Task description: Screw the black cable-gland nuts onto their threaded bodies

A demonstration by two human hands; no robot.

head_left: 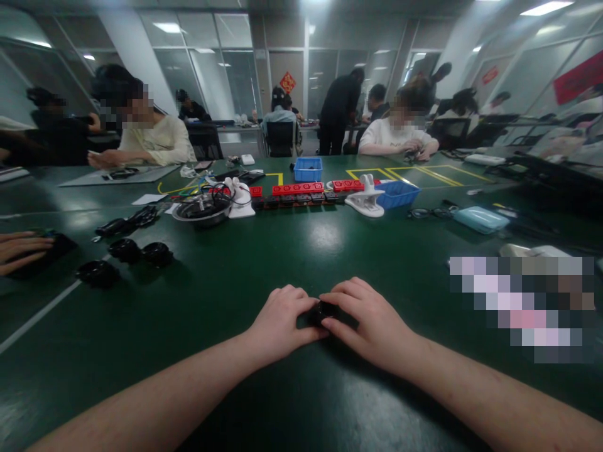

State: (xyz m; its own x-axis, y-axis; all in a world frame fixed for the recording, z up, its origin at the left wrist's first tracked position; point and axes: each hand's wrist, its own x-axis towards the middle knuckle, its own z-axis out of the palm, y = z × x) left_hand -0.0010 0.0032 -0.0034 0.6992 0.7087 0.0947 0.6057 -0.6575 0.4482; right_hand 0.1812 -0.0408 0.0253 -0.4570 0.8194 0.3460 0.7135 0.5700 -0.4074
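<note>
Between my two hands, low over the green table [226,282], is a small glossy black part [322,312]. My left hand [285,317] closes on its left side, thumb below and fingers above. From the right, my right hand [362,317] pinches the same part between thumb and fingers. Most of the part is hidden by my fingers, so its exact kind does not show. Several similar-looking round black parts, such as this black cup-shaped piece [98,273], stand on the table to the left.
Another person's hand [23,250] rests on a dark object at far left. Across the table lie a metal bowl [202,210] with cables, red power strips [298,188], a white stand [367,198], blue bins [308,169] and a light-blue case [480,220]. People sit beyond.
</note>
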